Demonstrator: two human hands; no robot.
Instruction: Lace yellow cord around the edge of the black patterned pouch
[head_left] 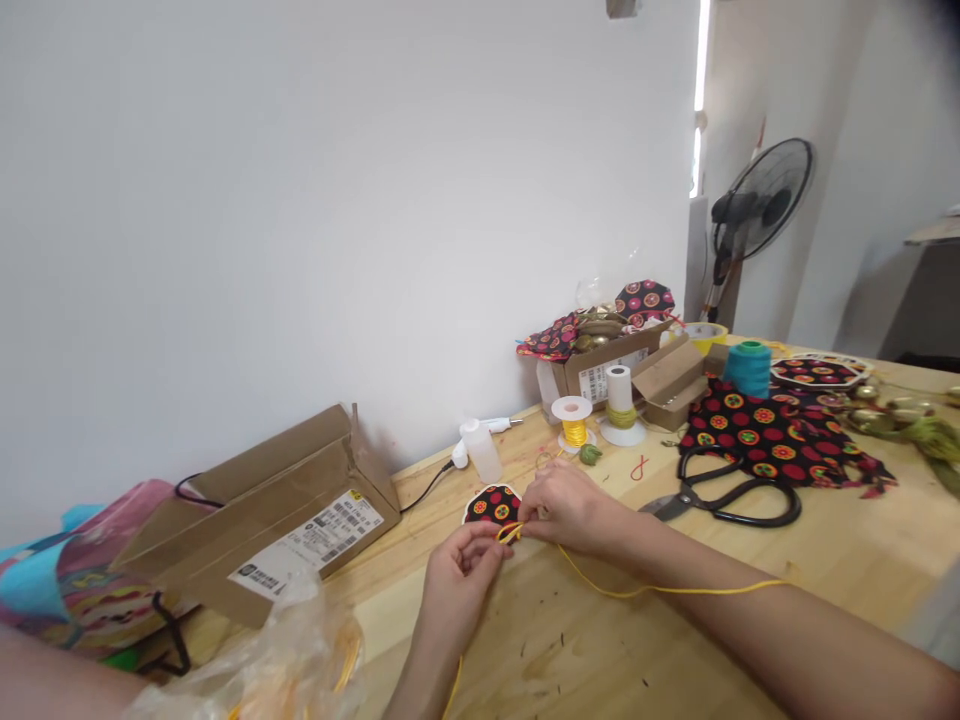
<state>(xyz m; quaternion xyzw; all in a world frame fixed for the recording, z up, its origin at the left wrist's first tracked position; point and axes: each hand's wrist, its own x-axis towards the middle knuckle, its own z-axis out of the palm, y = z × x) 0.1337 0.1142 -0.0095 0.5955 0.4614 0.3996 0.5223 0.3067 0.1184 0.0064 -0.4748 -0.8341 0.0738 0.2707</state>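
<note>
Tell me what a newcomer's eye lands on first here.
At centre, the left hand and right hand pinch a yellow cord over the wooden table. To the right lie black scissors beside bright patterned fabric; an open cardboard box sits left.

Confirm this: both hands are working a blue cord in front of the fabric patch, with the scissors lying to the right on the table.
Not quite. The cord is yellow, not blue, as the head view shows. The rest holds: the left hand and right hand pinch it in front of the fabric patch, and the scissors lie to the right on the table.
</note>
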